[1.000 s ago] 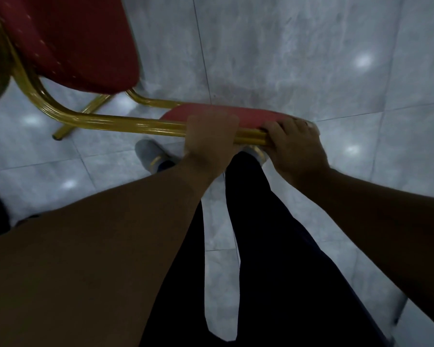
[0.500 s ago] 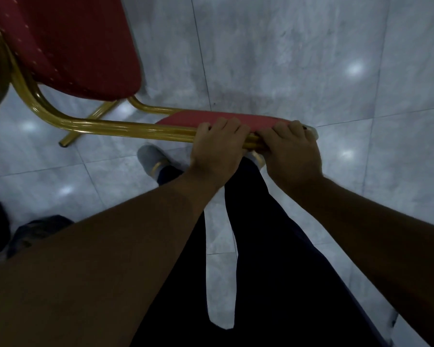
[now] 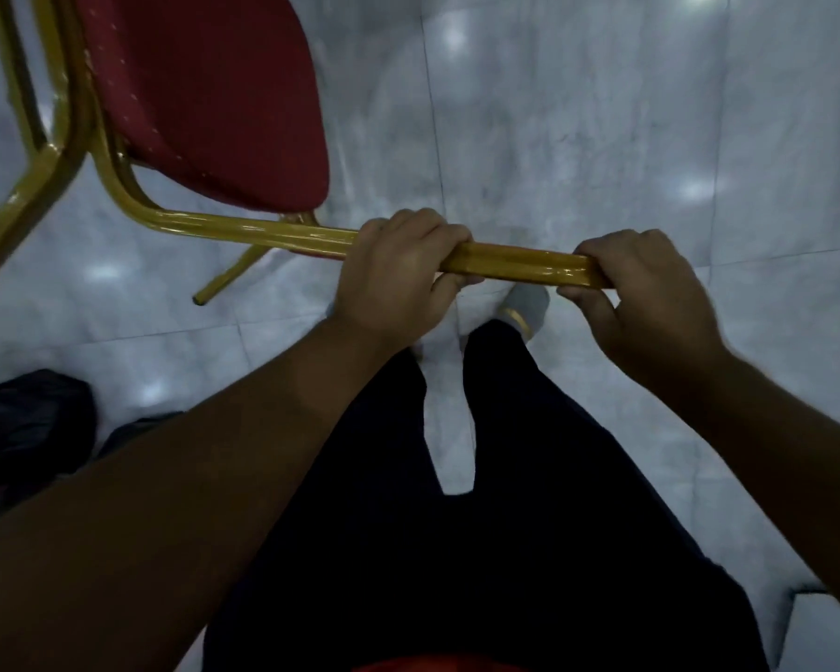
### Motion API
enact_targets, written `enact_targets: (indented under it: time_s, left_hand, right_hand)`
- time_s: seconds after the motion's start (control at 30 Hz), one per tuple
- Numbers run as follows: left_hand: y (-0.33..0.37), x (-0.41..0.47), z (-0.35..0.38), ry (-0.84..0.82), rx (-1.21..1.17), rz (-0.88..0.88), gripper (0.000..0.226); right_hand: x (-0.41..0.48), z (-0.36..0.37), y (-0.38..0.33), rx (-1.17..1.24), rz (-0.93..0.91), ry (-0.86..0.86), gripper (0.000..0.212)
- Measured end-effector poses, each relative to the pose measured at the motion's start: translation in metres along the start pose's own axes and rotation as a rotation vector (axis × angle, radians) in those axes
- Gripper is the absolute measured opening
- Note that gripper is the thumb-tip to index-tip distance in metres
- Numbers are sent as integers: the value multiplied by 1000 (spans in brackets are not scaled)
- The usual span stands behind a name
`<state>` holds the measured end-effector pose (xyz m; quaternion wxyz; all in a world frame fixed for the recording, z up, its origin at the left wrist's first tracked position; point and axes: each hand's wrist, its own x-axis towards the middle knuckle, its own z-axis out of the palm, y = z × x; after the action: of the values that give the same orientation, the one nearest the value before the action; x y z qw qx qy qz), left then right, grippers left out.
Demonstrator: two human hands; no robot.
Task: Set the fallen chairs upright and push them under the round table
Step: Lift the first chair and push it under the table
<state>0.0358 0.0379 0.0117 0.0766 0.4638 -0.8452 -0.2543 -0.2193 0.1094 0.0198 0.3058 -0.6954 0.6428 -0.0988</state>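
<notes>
Since a second ago the chair has swung round in the person's grip: its red seat cushion, which lay low beside the hands, now stands tall toward the top left of the floor, and the red pad that showed above the gripped bar is no longer visible there. From the head camera, looking straight down, the left hand is curled tight around the gold top bar of the chair frame, fingers over the top and thumb beneath. The right hand is wrapped around the same bar at its right end, knuckles up, just as firmly closed. A bare stretch of bar shows between the two hands. The bar runs left into a bend and then up along the cushion's edge; one gold leg slants down to the grey marble floor, its tip near a tile seam. Below the bar stand the person's dark trousers and a pale shoe, just under the right hand. A dark bag or bundle lies at the left edge of the floor.
</notes>
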Motion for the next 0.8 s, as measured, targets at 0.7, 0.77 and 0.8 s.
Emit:
enact_targets:
  time_s: [0.7,0.77,0.8]
  left_hand:
    - [-12,-186,-203,461,-90,-58,26]
    - [-24,-212,-212,509,-113,-139,29]
    - [-29,-225,-216,523,-120,-175,28]
  right_hand:
    - [-9,-63,-318,-336,-567,221,34]
    - [-8,-52,-351,-350,-622,266,29]
    - [-8,-46,-366,-343,-653,281,26]
